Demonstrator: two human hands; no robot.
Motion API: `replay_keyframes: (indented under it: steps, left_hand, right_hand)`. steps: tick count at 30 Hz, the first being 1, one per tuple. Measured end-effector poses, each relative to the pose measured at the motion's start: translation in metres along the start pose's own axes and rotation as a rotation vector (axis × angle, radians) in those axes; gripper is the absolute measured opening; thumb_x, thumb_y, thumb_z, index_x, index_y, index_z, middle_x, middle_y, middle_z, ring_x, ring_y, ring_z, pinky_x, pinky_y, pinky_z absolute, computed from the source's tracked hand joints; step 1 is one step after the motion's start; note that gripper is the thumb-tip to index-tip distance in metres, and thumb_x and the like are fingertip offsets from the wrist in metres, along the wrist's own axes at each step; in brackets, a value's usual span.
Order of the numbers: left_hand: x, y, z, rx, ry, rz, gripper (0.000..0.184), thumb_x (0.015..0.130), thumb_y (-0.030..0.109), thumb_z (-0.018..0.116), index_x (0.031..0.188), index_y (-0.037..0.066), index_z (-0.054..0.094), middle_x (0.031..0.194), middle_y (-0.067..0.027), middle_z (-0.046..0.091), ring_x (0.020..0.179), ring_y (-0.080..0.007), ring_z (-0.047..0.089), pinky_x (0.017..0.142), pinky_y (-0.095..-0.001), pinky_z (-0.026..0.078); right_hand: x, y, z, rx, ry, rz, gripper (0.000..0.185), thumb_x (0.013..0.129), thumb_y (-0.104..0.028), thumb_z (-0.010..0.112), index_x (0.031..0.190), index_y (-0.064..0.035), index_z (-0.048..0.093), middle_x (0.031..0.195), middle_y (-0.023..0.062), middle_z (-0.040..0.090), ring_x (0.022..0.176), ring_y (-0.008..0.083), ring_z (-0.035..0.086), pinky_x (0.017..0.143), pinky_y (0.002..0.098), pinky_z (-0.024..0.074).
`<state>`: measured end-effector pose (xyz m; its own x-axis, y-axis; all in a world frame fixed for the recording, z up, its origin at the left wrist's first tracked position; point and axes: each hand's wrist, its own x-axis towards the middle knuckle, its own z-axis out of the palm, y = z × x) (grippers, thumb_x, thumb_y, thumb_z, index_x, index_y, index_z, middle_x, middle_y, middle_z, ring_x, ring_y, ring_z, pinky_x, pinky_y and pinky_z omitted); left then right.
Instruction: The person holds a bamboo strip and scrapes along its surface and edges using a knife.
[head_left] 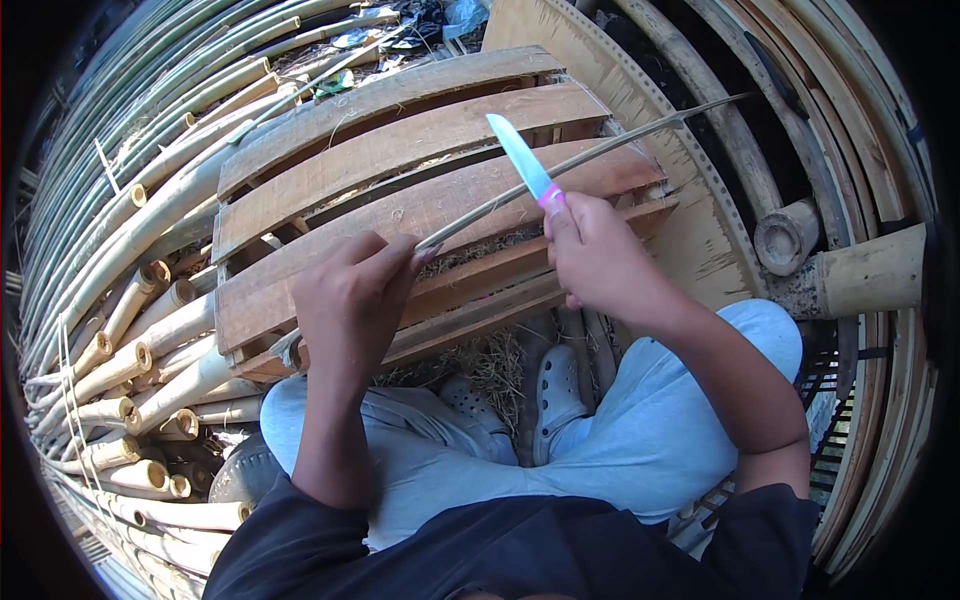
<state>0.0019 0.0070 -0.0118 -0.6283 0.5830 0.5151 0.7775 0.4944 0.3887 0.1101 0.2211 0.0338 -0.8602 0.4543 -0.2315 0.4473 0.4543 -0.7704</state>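
My left hand [348, 292] is closed around a thin bamboo strip [480, 208], which slants from beside my left knee up to the far right. In my right hand [600, 245] is a knife [520, 155] with a pale blade and a pink collar; my fingers hide the rest of its handle. The blade points up and away to the left, crossing the strip in view. Whether its edge touches the strip I cannot tell. Beneath both hands lies a slatted wooden pallet [400, 140].
Many bamboo poles [120, 210] are stacked along the left. A curved plywood sheet [690, 190] leans beyond the pallet, with a thick bamboo piece [870, 272] at right. Long strips [890, 140] line the right edge. Shavings [490, 365] lie near my clogs [558, 390].
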Motion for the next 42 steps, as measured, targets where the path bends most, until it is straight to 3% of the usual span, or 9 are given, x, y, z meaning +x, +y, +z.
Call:
replay_keyframes:
  steps: [1,4,11,14,21,27,32,36,42]
  left_hand:
    - [-0.001,-0.001,0.001,0.0,-0.004,0.001,0.011,0.086,0.026,0.079,0.088,0.015,0.074,0.069,-0.0039,0.058,0.062,-0.0247,0.06,0.054,-0.0382,0.045]
    - [-0.001,-0.002,0.002,-0.009,0.001,0.014,0.012,0.086,0.026,0.079,0.088,0.016,0.074,0.069,-0.0037,0.058,0.062,-0.0245,0.061,0.054,-0.038,0.045]
    - [0.0,0.001,-0.002,-0.004,0.003,0.007,0.012,0.086,0.026,0.079,0.09,0.016,0.075,0.069,-0.0037,0.059,0.063,-0.0244,0.061,0.054,-0.0379,0.045]
    - [0.0,-0.002,0.001,-0.005,0.0,0.017,0.011,0.085,0.026,0.079,0.09,0.016,0.076,0.07,-0.0035,0.059,0.063,-0.0244,0.061,0.054,-0.0378,0.045]
    - [0.0,0.0,-0.001,0.002,0.002,0.017,0.011,0.084,0.024,0.08,0.09,0.016,0.076,0.07,-0.0034,0.06,0.063,-0.0243,0.061,0.055,-0.0378,0.045]
    - [-0.001,-0.001,0.002,-0.026,0.016,0.014,0.012,0.084,0.025,0.08,0.09,0.016,0.076,0.07,-0.0035,0.06,0.062,-0.0243,0.061,0.054,-0.0375,0.045]
    - [-0.001,-0.001,-0.001,0.0,-0.005,0.005,0.012,0.084,0.025,0.08,0.091,0.016,0.076,0.07,-0.0037,0.06,0.063,-0.0243,0.062,0.054,-0.0377,0.046]
    - [-0.002,-0.003,0.001,-0.028,-0.013,0.003,0.011,0.084,0.023,0.079,0.092,0.016,0.077,0.07,-0.0037,0.06,0.063,-0.0246,0.063,0.055,-0.0378,0.046]
    - [-0.001,-0.002,0.0,-0.029,0.007,0.013,0.012,0.084,0.022,0.08,0.092,0.015,0.077,0.071,-0.0039,0.061,0.064,-0.0248,0.063,0.055,-0.0378,0.047]
  right_hand:
    - [-0.006,-0.005,0.009,0.045,-0.168,0.072,0.035,0.112,-0.031,0.038,0.095,-0.0031,0.051,0.067,0.0,0.05,0.05,0.0083,0.05,0.045,0.0279,0.0477]
    - [-0.016,-0.034,0.001,0.018,-0.329,0.142,0.043,0.11,-0.029,0.042,0.088,0.0044,0.057,0.063,0.011,0.06,0.049,0.02,0.062,0.049,0.0363,0.0496]
    - [0.004,-0.009,-0.022,-0.032,-0.037,0.06,0.049,0.111,-0.03,0.039,0.079,0.0014,0.059,0.053,0.0068,0.056,0.047,0.0179,0.062,0.048,0.0356,0.0507]
    - [-0.01,-0.011,0.017,-0.022,-0.179,-0.163,0.045,0.109,-0.027,0.043,0.08,0.004,0.058,0.056,0.0138,0.058,0.051,0.0256,0.066,0.053,0.0407,0.0524]
    - [0.01,-0.006,-0.013,0.001,-0.008,0.024,0.047,0.109,-0.029,0.042,0.079,0.0045,0.057,0.057,0.0156,0.058,0.051,0.0273,0.066,0.052,0.0412,0.0525]
    - [-0.009,-0.007,0.029,-0.045,-0.143,-0.248,0.045,0.109,-0.03,0.044,0.083,0.0049,0.057,0.057,0.0164,0.057,0.051,0.028,0.065,0.051,0.0432,0.0494]
    - [0.009,0.001,0.005,0.071,0.032,-0.024,0.048,0.111,-0.03,0.04,0.079,0.0027,0.055,0.055,0.0119,0.055,0.049,0.0228,0.063,0.051,0.0412,0.0505]
    - [-0.004,-0.003,0.027,-0.004,-0.171,-0.213,0.047,0.11,-0.03,0.04,0.082,0.0048,0.054,0.059,0.0164,0.058,0.05,0.0287,0.065,0.052,0.0409,0.0529]
    - [-0.002,-0.019,0.005,0.111,-0.103,0.018,0.043,0.109,-0.027,0.044,0.085,0.0067,0.057,0.065,0.0248,0.06,0.061,0.0401,0.065,0.062,0.0498,0.0496]
